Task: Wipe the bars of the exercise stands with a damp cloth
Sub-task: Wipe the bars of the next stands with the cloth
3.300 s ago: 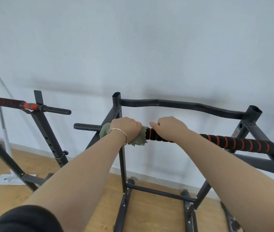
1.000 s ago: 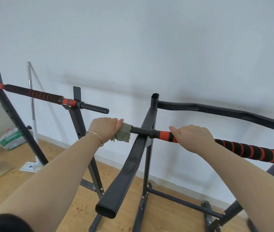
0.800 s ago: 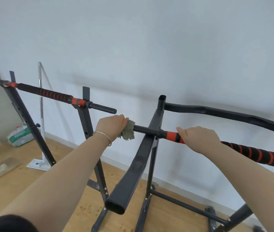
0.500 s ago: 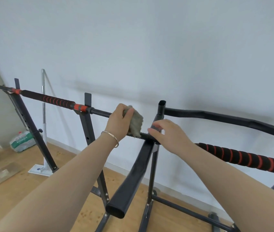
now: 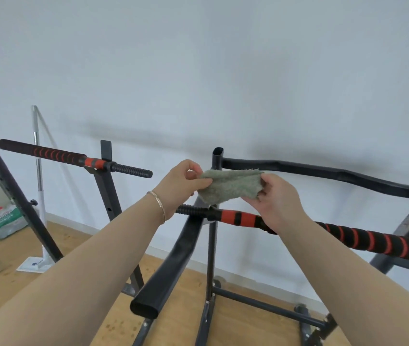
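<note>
"Cloth point(image 5: 230, 187): where was it?"

"Spread in the air between both hands, just above the threaded end of the near bar point(image 5: 238, 217). Whether its lower edge touched that bar could not be told."

"And the fingers?"

"The left hand point(image 5: 181, 186), bracelet point(image 5: 158, 206) at the wrist, pinched the cloth's left edge between thumb and curled fingers. The right hand point(image 5: 278, 203) pinched the right edge likewise, its fingers bent round the fabric."

"What carried the near bar?"

"A black stand point(image 5: 323, 171), whose curved upper rail ran behind the hands. A second bar point(image 5: 56, 154), gripped in red and black, lay on the left stand point(image 5: 106, 188), well apart."

"Background?"

"A mop point(image 5: 38, 171) leaned on the white wall, and a bag point(image 5: 3, 221) lay on the wooden floor point(image 5: 6, 250) at far left."
</note>
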The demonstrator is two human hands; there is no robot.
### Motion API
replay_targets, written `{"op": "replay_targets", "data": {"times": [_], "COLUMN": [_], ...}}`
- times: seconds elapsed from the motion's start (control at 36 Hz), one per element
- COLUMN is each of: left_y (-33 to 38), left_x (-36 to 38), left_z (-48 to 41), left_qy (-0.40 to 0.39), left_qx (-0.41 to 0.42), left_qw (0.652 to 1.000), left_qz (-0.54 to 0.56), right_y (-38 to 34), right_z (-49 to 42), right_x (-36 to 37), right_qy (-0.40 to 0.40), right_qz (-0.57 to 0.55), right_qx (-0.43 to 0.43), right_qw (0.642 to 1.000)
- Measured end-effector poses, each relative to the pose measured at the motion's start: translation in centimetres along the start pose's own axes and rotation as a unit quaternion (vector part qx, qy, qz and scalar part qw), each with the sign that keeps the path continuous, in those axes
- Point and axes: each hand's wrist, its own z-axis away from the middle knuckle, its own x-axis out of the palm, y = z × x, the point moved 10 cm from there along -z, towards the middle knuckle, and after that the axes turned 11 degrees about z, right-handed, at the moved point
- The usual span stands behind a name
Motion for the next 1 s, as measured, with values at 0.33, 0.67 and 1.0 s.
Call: {"op": "replay_targets", "data": {"times": [0.33,0.67,1.0], "left_y": [1.1,-2.0,-5.9], "left_x": [5.8,6.3,8.5], "left_z": [0.9,-0.7,-1.4], "left_qy": [-0.166,-0.129,-0.218], "left_qx": [0.025,0.249,0.266], "left_qw": [0.986,0.781,0.580], "left_qz": [-0.013,-0.558,-0.738], "right_y": [-2.6,-1.0,2.5], "right_z": [1.2,3.4,0.5], "right_x": [-4.7,2.6,3.3], "right_qy": [-0.001,-0.060,-0.079], "right_qz": [0.216,0.772,0.885], "right_qx": [-0.023,-0.367,-0.338], "right_qw": [0.976,0.515,0.311]}}
